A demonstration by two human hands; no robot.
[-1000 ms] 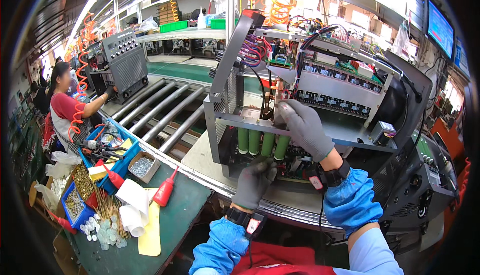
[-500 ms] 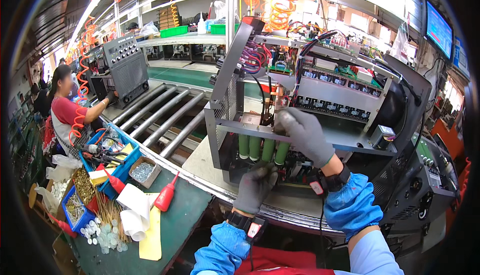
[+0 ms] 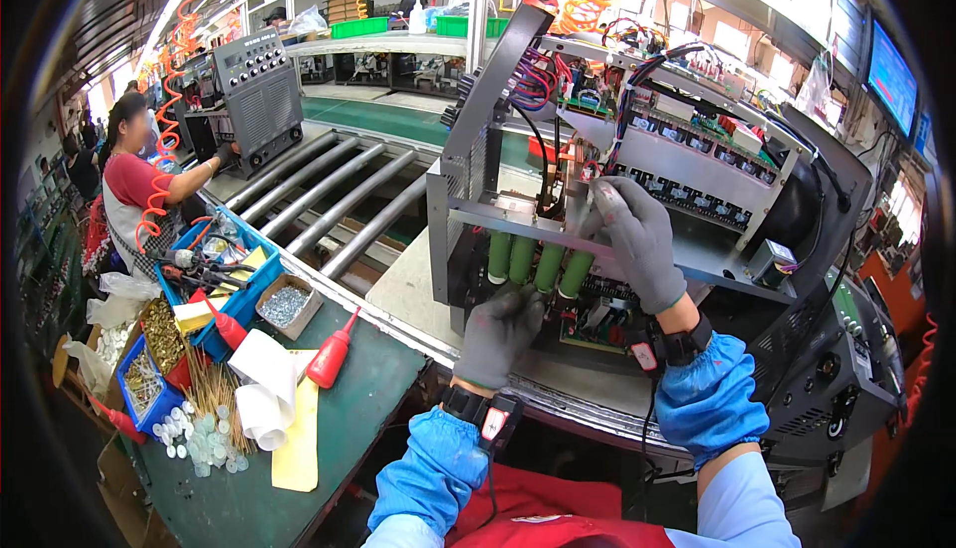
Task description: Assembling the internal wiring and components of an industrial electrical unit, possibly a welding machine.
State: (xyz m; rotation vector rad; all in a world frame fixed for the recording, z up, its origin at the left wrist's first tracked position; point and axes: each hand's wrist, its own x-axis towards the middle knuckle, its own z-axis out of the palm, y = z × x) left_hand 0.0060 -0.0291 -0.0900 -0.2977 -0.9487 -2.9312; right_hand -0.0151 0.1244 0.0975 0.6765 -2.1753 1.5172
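An open machine chassis (image 3: pixel 498 212) with grey metal panels, circuit boards and wire bundles stands before me. Inside it, near the lower front bar, hang several green cylinders (image 3: pixel 548 268) side by side. My left hand (image 3: pixel 496 337), in a grey glove, has bent fingers drawn together at the lower ends of these cylinders; whatever they grip is hidden. Above the front bar, my right hand (image 3: pixel 635 239), also gloved, reaches in with curled fingertips close together beside the wires and inner metal parts. Anything small between those fingertips cannot be made out.
A roller conveyor (image 3: pixel 329 200) runs at the left, where a person (image 3: pixel 149 175) touches another machine (image 3: pixel 261 100). The green side table (image 3: pixel 368 389) bears a blue tool bin (image 3: pixel 264 284), a screw box (image 3: pixel 289 306) and a red bottle (image 3: pixel 332 354). Another chassis (image 3: pixel 827 379) stands right.
My right hand has turned more upright and its fingers have shifted beside the inner parts. My left hand stays low by the green cylinders. The whole view has swung slightly left.
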